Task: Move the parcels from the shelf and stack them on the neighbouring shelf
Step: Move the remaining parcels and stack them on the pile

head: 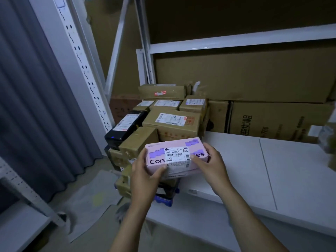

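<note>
Pink parcel (176, 157) sits clasped between left hand (145, 177) and right hand (211, 164).

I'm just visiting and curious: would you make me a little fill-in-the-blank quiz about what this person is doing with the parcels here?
1. The pink box is held by ____ hands.
2. The left hand grips the box's left end and the right hand grips its ____ end.
3. The long parcel at the left of the pile is ____ in colour.
4. The shelf board to the right of the box is ____ in colour.

Missing words: two; right; black; white
</note>
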